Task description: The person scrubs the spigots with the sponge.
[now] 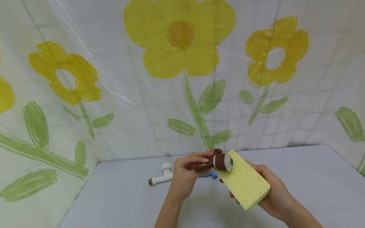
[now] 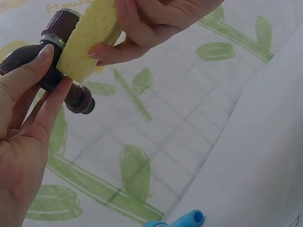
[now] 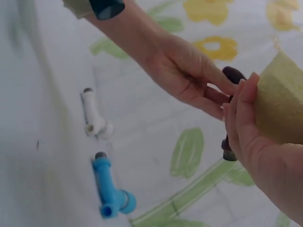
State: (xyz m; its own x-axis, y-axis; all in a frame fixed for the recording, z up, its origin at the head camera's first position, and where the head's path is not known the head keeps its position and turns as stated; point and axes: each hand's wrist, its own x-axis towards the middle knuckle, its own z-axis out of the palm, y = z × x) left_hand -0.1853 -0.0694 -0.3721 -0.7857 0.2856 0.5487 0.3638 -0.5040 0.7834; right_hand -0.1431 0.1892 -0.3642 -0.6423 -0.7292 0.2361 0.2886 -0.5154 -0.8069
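Observation:
My left hand pinches a dark brown faucet by its body, with the thumb on one side and fingers on the other in the left wrist view. A silvery ring edges the faucet's round knob. In my right hand is a yellow sponge, a thick rectangular block gripped along its sides. One end of the sponge lies against the faucet beside the knob. Both are held up above the table. In the right wrist view the sponge and fingers hide most of the faucet.
A white faucet with a brass-coloured threaded end lies on the pale table, left of my hands. Behind my left hand lies a blue faucet, mostly hidden in the head view. A flower-printed sheet hangs along the table's back edge.

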